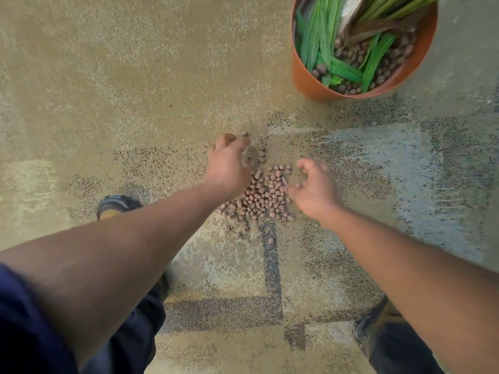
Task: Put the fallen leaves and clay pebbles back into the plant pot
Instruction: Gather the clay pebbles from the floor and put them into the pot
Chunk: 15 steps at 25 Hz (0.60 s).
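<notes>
I start with the carpeted floor, since its rough pile is my first worry: small pebbles can sink into it or roll off along it when raked. Next the orange plant pot, which stands well apart from the spill, up and to the right; green leaves already lie inside on a bed of pebbles, and I see none left on the floor. Carrying handfuls across that gap risks dropping some on the way. The heap of clay pebbles lies on the floor between my two hands, with strays trailing toward my feet. My left hand has a curled grip over the heap's far edge, seemingly on a few pebbles, though blur hides them. My right hand claws loosely at the right edge, holding nothing I can make out. A hasty scoop would scatter the heap wider.
</notes>
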{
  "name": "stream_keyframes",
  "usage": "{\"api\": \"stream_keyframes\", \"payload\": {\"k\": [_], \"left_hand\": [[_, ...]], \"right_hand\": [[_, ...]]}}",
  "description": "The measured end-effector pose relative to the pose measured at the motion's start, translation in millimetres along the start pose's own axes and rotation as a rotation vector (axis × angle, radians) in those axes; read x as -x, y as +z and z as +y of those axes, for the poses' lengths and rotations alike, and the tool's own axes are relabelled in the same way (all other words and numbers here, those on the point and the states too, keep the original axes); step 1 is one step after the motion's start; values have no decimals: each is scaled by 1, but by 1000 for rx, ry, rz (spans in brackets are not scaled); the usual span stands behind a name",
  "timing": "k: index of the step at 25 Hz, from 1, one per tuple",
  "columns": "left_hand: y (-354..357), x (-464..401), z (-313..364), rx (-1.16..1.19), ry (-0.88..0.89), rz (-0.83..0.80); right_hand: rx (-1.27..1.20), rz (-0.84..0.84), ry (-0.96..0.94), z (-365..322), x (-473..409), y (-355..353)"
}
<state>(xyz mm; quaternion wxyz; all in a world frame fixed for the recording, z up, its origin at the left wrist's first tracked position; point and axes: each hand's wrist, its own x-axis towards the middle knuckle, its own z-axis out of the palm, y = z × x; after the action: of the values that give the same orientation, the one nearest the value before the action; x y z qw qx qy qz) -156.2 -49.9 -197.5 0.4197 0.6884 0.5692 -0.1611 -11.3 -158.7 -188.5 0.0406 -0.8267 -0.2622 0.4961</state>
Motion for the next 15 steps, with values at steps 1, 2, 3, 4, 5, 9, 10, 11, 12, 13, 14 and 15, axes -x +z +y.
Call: {"api": "stream_keyframes", "payload": {"k": [1,2,3,4,5,9,10,11,12,13,14,15], "left_hand": [[4,-1,-5,-37,18,-25],[7,-1,-7,-58,35,-48],[10,-1,-8,-76,45,-61],[12,-1,-8,-98,53,-72],[15,0,-9,-129,59,-88],[22,0,-12,-216,122,-116],[24,1,-14,-216,137,-117],[25,2,-16,-193,142,-111],[26,4,-18,-157,137,-103],[27,5,-19,-122,127,-95],[27,6,-20,-90,111,-86],[28,7,-19,-63,92,-77]], "right_hand": [[24,-31,-6,1,-3,5],[40,-53,-28,1,-5,9],[60,-63,-55,0,-8,13],[90,-62,-82,-1,-10,17],[116,-53,-108,-2,-12,21],[214,-30,-191,1,-13,30],[235,-32,-204,3,-13,31],[251,-29,-210,5,-13,32],[261,-20,-207,7,-13,33],[258,-10,-198,9,-12,33],[241,3,-186,12,-11,33],[210,18,-168,15,-10,32]]}}
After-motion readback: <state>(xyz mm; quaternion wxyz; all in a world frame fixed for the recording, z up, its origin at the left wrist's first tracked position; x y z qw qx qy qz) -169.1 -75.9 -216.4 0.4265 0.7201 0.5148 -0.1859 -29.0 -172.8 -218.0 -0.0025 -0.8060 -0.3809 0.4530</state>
